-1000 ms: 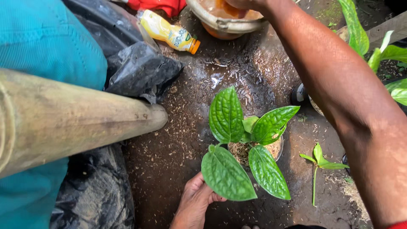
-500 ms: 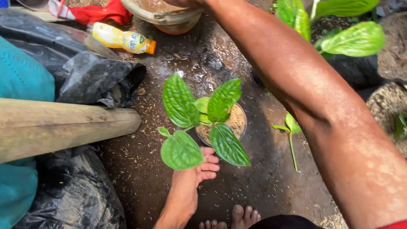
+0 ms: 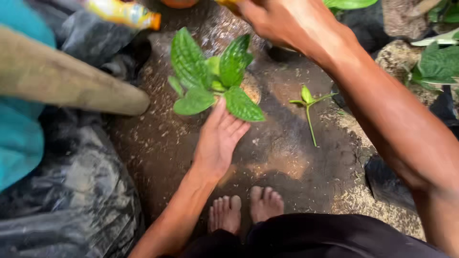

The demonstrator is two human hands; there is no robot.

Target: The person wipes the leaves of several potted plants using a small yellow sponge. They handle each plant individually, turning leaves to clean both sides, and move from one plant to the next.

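Note:
A small potted plant with broad ribbed green leaves stands on wet, soil-strewn ground; its soil-filled pot shows behind the leaves. My left hand lies against the pot's near side under the leaves, fingers stretched out and close together. My right hand reaches across to the top edge of the view, above and right of the plant. Its fingertips are cut off there beside something yellow-orange, so its grip is hidden.
A small green cutting lies right of the pot. A thick bamboo pole juts in from the left over black plastic sheeting and teal cloth. A yellow bottle lies top left. My bare feet are below; leafy plants stand far right.
The view has tipped down, so the plant sits higher and my feet show. My left hand went from cupping the pot's base to lying flat against it. My right hand has drawn nearer.

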